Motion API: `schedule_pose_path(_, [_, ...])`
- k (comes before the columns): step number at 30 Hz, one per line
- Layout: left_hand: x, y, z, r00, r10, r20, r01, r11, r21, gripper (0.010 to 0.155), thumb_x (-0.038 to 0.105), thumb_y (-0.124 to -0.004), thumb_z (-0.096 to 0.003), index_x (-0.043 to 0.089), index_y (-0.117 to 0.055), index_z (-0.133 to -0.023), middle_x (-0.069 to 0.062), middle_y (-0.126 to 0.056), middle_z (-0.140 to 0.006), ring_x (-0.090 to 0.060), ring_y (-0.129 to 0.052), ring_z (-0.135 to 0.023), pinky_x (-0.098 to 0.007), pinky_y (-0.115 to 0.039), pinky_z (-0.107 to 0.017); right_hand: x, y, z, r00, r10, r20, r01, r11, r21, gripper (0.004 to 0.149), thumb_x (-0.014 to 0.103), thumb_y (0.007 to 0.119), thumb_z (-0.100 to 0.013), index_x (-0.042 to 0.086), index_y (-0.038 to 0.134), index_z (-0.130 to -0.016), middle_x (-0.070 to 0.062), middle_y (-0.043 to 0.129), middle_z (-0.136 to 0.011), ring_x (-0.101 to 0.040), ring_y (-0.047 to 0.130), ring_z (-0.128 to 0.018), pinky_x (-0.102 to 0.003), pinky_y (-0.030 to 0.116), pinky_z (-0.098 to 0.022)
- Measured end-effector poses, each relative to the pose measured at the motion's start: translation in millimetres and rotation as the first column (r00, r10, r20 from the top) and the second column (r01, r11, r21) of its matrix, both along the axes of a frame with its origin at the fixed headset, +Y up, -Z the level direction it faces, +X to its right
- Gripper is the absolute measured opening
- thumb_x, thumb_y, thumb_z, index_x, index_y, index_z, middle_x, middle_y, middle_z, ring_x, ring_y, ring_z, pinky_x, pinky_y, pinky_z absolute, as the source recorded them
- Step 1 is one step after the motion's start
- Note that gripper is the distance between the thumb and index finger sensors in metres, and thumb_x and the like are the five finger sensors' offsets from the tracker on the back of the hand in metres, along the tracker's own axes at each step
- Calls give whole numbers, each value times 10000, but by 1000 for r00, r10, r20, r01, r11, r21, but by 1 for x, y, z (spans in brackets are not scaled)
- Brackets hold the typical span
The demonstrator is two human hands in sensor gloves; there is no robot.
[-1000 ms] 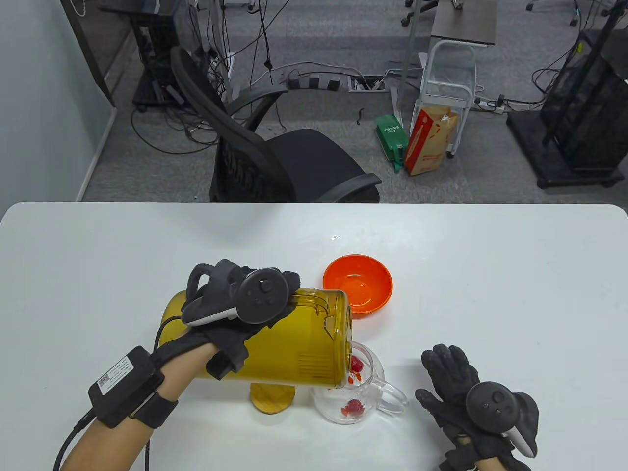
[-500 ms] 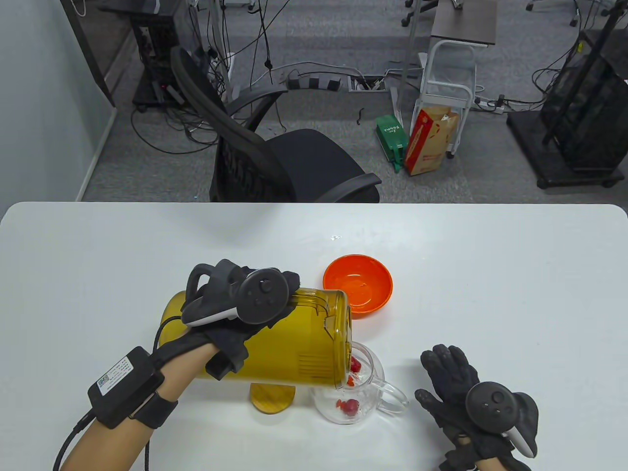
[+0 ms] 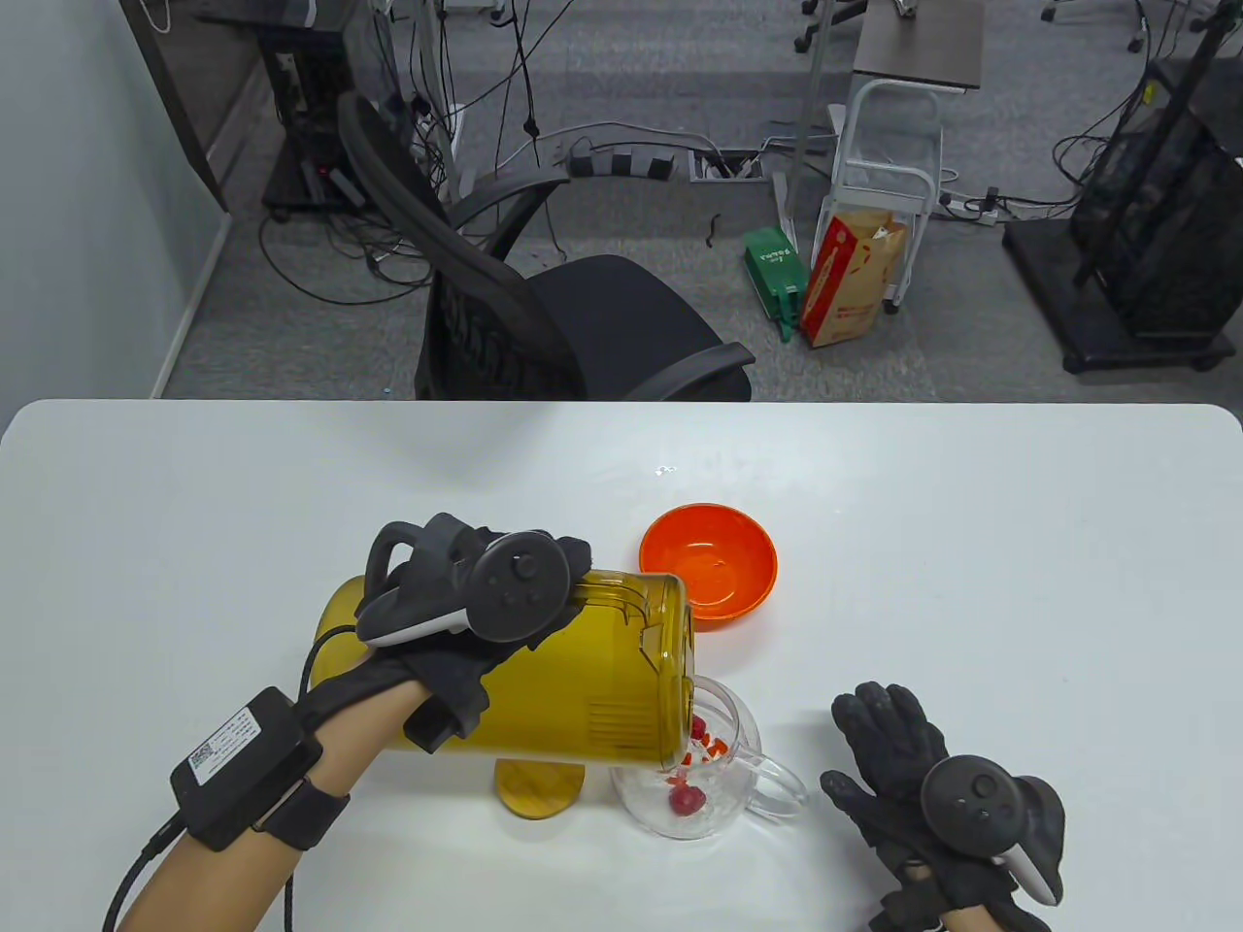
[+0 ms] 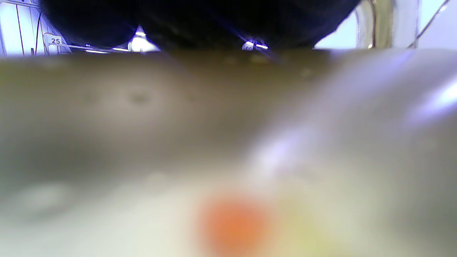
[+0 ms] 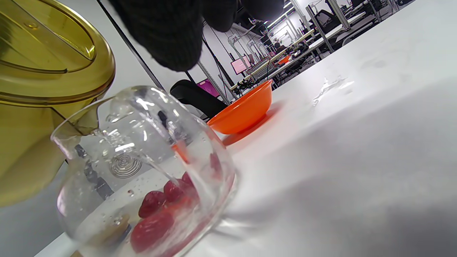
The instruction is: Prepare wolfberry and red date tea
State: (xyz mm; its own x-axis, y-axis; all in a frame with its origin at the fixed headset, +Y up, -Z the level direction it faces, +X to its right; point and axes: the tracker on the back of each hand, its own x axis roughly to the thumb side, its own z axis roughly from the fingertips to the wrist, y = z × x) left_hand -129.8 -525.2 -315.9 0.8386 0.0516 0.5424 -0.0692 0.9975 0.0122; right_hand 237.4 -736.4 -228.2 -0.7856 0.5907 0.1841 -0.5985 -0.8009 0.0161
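The left hand (image 3: pixel 456 621) grips a yellow translucent pitcher (image 3: pixel 573 670), tipped on its side with the mouth pointing right, its rim over the opening of a clear glass teapot (image 3: pixel 714 777). The fingers wrapped under the pitcher are hidden by the tracker and the pitcher body. The teapot stands on the white table (image 3: pixel 971 544) at the near centre, its handle toward the right; red dates (image 5: pixel 153 221) and smaller orange-red pieces sit in water inside it. The pitcher's lip covers the teapot's left rim, so the pour itself is hard to make out. A wooden lid (image 3: pixel 539 788) lies near the teapot's left side, half under the pitcher. An orange bowl (image 3: pixel 709 563) stands just beyond the pitcher's mouth.

The right hand (image 3: pixel 913 777) rests flat on the table, released, fingers spread, just right of the teapot handle; its wrist is cut off by the near edge. The left wrist view is a blur of yellow-brown with an orange smear.
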Motion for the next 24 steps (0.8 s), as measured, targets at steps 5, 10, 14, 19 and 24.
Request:
schedule_pose_path(5, [0,0,0,1000,-2,0,2,1000,1,335,421,-776,-569,174,-721,-789,-44,-922,-518,-171,-944,-289,-442,-837,-361,0,0,0,1000,0,1,0,1000,1,721,362,827,-545,139,478,-1135,-163,407,-1203,-401,290,-1077,-606,318,-748])
schedule_pose_path(10, [0,1,0,1000,-1,-1,1,1000,-1,337,421,-776,-569,173,-720,-790,-45,-922,-518,-171,-944,-289,-442,-837,-360,0,0,0,1000,0,2,0,1000,1,722,362,828,-544,140,477,-1135,-163,407,-1203,-401,289,-1077,-606,319,-748])
schedule_pose_path(14, [0,1,0,1000,-2,0,2,1000,-1,336,420,-777,-569,174,-720,-789,-44,-923,-518,-170,-944,-290,-442,-837,-361,0,0,0,1000,1,1,-1,1000,-1,722,362,828,-544,141,477,-1135,-163,408,-1202,-401,289,-1077,-606,320,-748])
schedule_pose_path(19, [0,1,1,1000,-4,1,4,1000,2,336,420,-778,-567,173,-721,-789,-44,-923,-518,-171,-945,-289,-442,-837,-360,0,0,0,1000,-1,-2,1,1000,-4,722,362,827,-545,140,477,-1135,-165,408,-1202,-402,290,-1076,-606,320,-748])
schedule_pose_path(24, [0,2,1,1000,-7,1,7,1000,2,336,421,-776,-568,174,-721,-789,-44,-923,-518,-171,-945,-289,-442,-837,-361,-1,0,0,1000,-1,-4,1,1000,-3,720,362,826,-546,138,479,-1134,-164,409,-1202,-402,290,-1076,-606,320,-747])
